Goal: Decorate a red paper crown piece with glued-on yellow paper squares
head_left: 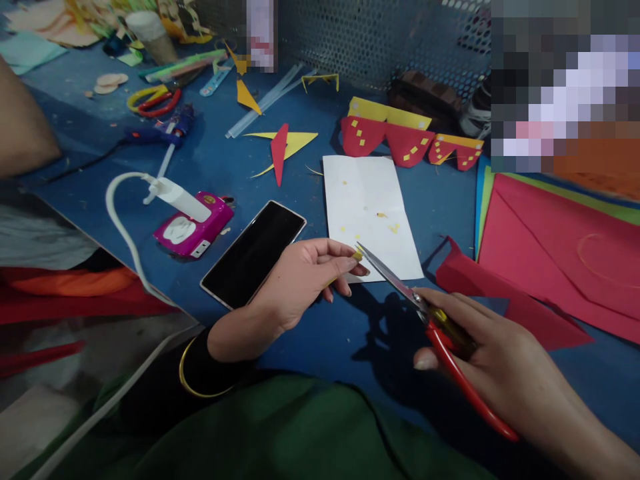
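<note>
My left hand (310, 270) pinches a small yellow paper piece (358, 255) between thumb and fingers, above the near edge of a white sheet (370, 193). Scissors (430, 320) with red and yellow handles are in my right hand (505, 353). Their blade tips point left and meet the yellow piece. Several tiny yellow bits lie scattered on the white sheet. Beyond it lie red paper shapes (367, 137) with yellow squares and a yellow top strip, and a smaller similar piece (456, 152) to their right.
A phone (255, 253) lies left of the sheet, near a magenta power socket (193, 227) with a white cable. A glue gun (170, 130) and other scissors (155, 100) are further back. Red paper (565, 247) covers the right side. Another person's arm (23, 123) is at the left.
</note>
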`<state>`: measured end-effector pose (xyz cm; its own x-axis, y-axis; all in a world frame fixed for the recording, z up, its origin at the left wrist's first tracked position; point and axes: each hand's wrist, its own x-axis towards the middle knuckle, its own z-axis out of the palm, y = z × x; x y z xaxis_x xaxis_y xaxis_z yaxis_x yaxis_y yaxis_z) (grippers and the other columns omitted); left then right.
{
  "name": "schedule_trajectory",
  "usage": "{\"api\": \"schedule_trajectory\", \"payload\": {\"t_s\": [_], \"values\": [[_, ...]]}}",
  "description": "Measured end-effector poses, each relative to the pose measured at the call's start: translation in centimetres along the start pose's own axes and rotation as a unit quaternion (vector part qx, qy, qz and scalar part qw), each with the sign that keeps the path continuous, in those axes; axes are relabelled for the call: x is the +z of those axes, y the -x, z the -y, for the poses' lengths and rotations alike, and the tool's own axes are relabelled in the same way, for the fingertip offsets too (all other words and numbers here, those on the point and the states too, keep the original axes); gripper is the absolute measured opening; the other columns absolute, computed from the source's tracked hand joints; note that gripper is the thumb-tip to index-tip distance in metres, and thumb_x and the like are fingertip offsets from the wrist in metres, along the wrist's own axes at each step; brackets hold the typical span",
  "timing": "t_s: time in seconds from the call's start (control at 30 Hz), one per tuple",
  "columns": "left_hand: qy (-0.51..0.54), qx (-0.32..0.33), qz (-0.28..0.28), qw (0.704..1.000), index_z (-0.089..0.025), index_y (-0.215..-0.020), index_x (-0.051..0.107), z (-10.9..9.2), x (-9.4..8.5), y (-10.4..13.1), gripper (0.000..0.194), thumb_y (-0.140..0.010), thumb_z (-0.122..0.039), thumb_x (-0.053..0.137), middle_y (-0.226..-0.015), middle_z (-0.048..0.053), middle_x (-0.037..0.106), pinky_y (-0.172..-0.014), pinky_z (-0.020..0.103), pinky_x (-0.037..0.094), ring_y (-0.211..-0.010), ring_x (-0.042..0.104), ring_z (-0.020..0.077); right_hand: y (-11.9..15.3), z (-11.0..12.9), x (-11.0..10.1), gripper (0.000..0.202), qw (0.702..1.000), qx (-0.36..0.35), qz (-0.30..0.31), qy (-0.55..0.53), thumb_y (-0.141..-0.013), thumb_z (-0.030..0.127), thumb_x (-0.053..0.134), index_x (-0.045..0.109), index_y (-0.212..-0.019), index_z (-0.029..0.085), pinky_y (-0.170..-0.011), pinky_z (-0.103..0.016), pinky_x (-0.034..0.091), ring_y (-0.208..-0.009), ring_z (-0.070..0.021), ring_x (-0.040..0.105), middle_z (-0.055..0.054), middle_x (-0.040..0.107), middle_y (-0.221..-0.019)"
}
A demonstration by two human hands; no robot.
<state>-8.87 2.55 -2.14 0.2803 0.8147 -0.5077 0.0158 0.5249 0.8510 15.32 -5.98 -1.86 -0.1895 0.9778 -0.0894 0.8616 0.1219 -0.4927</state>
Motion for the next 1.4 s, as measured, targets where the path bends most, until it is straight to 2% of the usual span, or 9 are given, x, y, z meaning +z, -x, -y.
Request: {"api": "schedule_trajectory", "payload": {"t_s": [0.17,0.27,0.4,0.7,0.93,1.13,1.27,1.4], "values": [[0.001,-0.006,-0.005,1.000,-0.016,-0.086,0.069,-0.21,0.17,0.08,0.004,-0.087,-0.017,0.065,-0.069,0.002,0.070,-0.047,0.020,0.038,-0.052,0.057,0.0076,0.00,0.28,0.12,0.061,1.000,-0.003,0.007,0.000,-0.079,0.070,0.069,0.069,-0.126,0.031,-0.058,-0.028,0.059,-0.084,-0.0257,0.077,-0.005,0.079,-0.107],[0.008,-0.007,0.004,1.000,-0.016,-0.084,0.067,-0.32,0.16,0.08,0.003,-0.086,-0.017,0.065,-0.062,0.000,0.066,-0.046,0.020,0.038,-0.051,0.058,0.0082,-0.01,0.21,0.08,0.058,1.000,-0.008,0.016,-0.003,-0.079,0.062,0.074,0.068,-0.129,0.032,-0.055,-0.024,0.057,-0.081,-0.0232,0.077,-0.003,0.079,-0.105],[0.011,-0.007,0.009,1.000,-0.016,-0.082,0.065,-0.35,0.13,0.03,0.004,-0.087,-0.016,0.065,-0.064,0.000,0.067,-0.046,0.020,0.039,-0.052,0.058,0.0078,0.00,-0.13,0.00,0.054,0.999,-0.013,0.030,-0.010,-0.080,0.048,0.078,0.068,-0.131,0.033,-0.055,-0.021,0.056,-0.081,-0.0214,0.077,-0.002,0.079,-0.105],[0.009,-0.015,0.006,1.000,-0.016,-0.084,0.066,-0.22,0.22,0.06,0.003,-0.087,-0.016,0.065,-0.071,0.002,0.073,-0.045,0.020,0.038,-0.051,0.058,0.0077,0.14,-0.17,0.05,0.041,0.998,-0.011,0.049,-0.042,-0.086,0.036,0.072,0.069,-0.127,0.032,-0.059,-0.021,0.058,-0.083,-0.0213,0.077,-0.001,0.080,-0.105],[0.021,-0.016,0.013,1.000,-0.016,-0.082,0.065,-0.20,0.23,0.02,0.005,-0.087,-0.015,0.064,-0.073,0.003,0.074,-0.045,0.019,0.039,-0.051,0.058,0.0069,0.01,0.04,-0.02,0.040,0.999,-0.023,0.030,-0.027,-0.084,0.043,0.075,0.072,-0.122,0.031,-0.056,-0.020,0.056,-0.080,-0.0201,0.077,-0.001,0.080,-0.103],[0.014,-0.014,0.022,1.000,-0.016,-0.084,0.067,-0.08,0.11,-0.02,0.004,-0.087,-0.019,0.067,-0.075,0.003,0.074,-0.045,0.019,0.040,-0.053,0.059,0.0078,0.13,-0.10,-0.20,0.039,0.998,-0.017,0.033,-0.040,-0.087,0.037,0.071,0.071,-0.125,0.033,-0.059,-0.020,0.058,-0.083,-0.0204,0.078,0.001,0.081,-0.105],[0.003,-0.004,0.034,0.999,-0.015,-0.079,0.067,0.07,0.06,0.01,0.012,-0.087,-0.024,0.068,-0.083,0.005,0.076,-0.045,0.019,0.041,-0.054,0.058,0.0071,0.00,-0.21,-0.10,0.039,0.999,-0.006,0.033,-0.040,-0.085,0.038,0.072,0.071,-0.125,0.034,-0.060,-0.021,0.059,-0.085,-0.0215,0.078,0.001,0.081,-0.106],[0.001,-0.005,0.032,0.999,-0.015,-0.079,0.067,0.07,0.03,-0.04,0.013,-0.087,-0.024,0.068,-0.082,0.006,0.076,-0.044,0.019,0.040,-0.053,0.058,0.0071,-0.11,-0.26,-0.11,0.039,0.999,-0.009,0.035,-0.030,-0.085,0.040,0.074,0.072,-0.122,0.033,-0.058,-0.021,0.059,-0.087,-0.0228,0.079,0.000,0.080,-0.108]]}}
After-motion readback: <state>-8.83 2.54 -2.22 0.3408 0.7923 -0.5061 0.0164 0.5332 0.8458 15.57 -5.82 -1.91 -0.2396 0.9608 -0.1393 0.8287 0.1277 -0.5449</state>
